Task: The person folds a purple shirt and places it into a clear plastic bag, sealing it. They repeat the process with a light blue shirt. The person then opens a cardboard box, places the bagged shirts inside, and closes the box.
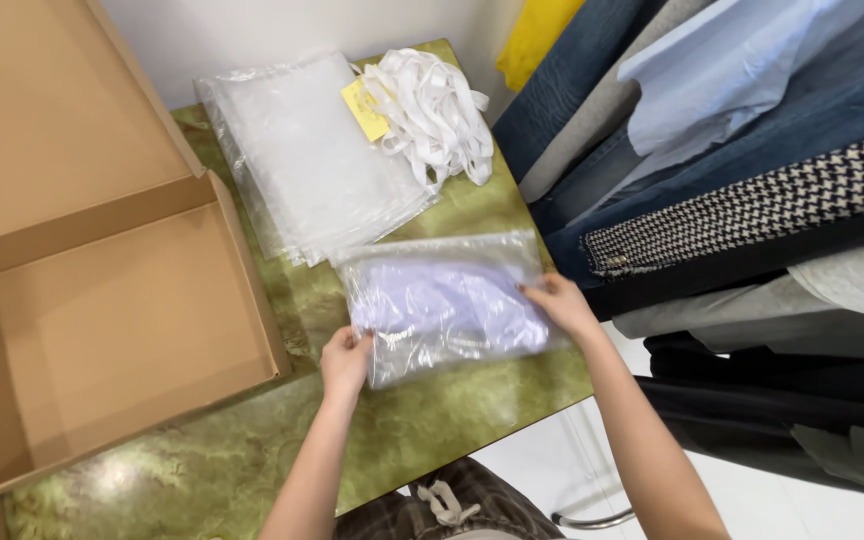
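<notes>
A clear plastic bag with a folded lilac garment inside lies on the green marbled table. My left hand grips the bag's near left corner. My right hand presses on the bag's right edge, fingers on the plastic. Both hands hold the bag flat against the tabletop.
An open brown cardboard box sits at the left. A stack of empty clear bags lies behind, with a yellow tag and a heap of white straps. Hanging clothes crowd the right side.
</notes>
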